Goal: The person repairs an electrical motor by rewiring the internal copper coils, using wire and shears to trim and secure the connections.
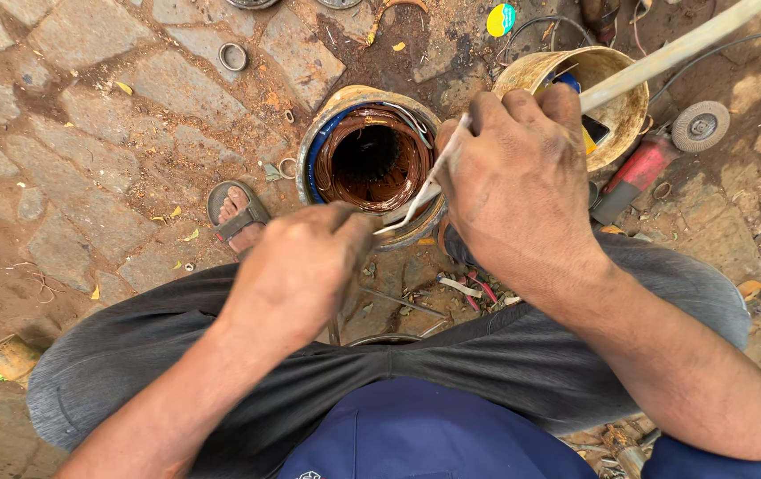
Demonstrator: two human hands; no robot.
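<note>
Rough, uneven paving stones [88,133] and reddish dirt form the floor. Between the person's knees stands a round motor stator [370,164], its bore facing up, ringed with glossy copper windings. The right hand [513,191] grips a pale flat strip [647,64] running diagonally from upper right down to the stator's rim; the left hand [301,266] has its fingers pinched shut on the strip's lower tip. A dented metal bucket [624,111] sits just beyond.

The left hand [296,266] hid whatever it gripped, so its tool could not be told. The right hand [513,182] covered part of the white strip [655,62], whose far end ran off the top edge. The stator [370,164] had its near rim behind both hands. The bucket [615,111] had its contents mostly blocked. One foot [237,213] showed; the other was hidden.
</note>
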